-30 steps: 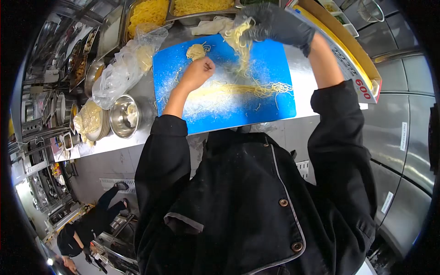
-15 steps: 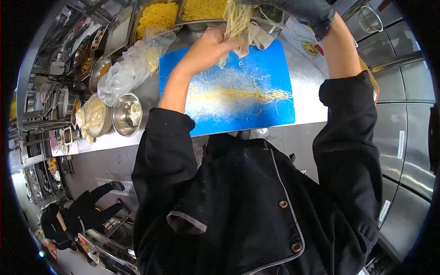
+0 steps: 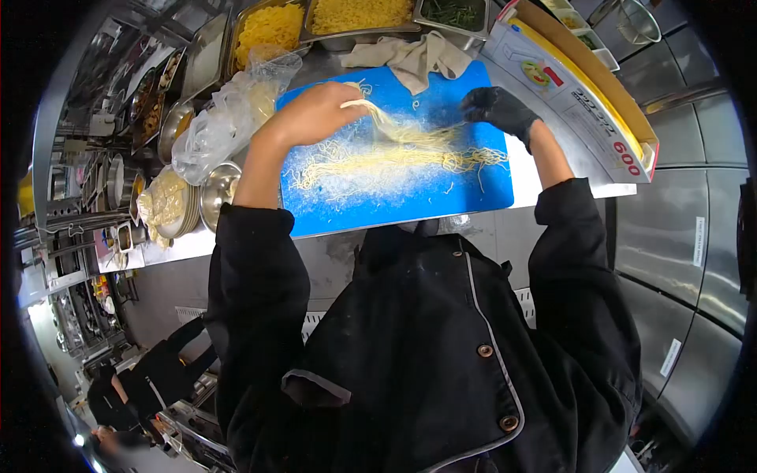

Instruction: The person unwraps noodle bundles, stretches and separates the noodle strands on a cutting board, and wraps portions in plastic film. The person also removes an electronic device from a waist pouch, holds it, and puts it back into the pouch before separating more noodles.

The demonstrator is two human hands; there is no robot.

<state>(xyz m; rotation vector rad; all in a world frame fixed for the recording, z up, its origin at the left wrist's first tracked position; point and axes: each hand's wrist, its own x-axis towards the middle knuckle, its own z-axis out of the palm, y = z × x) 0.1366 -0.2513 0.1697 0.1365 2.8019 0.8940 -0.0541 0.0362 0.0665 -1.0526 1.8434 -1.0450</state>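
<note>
My left hand (image 3: pixel 319 114), bare, is closed on one end of a bundle of thin noodles (image 3: pixel 386 126), just above the blue cutting board (image 3: pixel 394 203). The bundle sags rightward, blurred by motion, towards my right hand (image 3: pixel 501 110). That hand wears a black glove, and its fingers are curled together at the bundle's far end, where their hold is partly hidden. Below the bundle a long row of noodles (image 3: pixel 394 160) lies across the board, with white flour and loose strands about it.
A beige cloth (image 3: pixel 410 57) lies behind the board. Metal trays of yellow pasta (image 3: pixel 359 14) and greens (image 3: pixel 453 12) stand at the back. At right is a long box (image 3: pixel 579 98); at left, plastic bags (image 3: pixel 217 130), a steel bowl (image 3: pixel 214 197) and wrapped plates (image 3: pixel 167 205). Another person (image 3: pixel 142 386) is at lower left.
Both hands have come down from the back of the table to the board, with the noodles now stretched low over it. My hands have moved apart. The cloth and box are uncovered.
</note>
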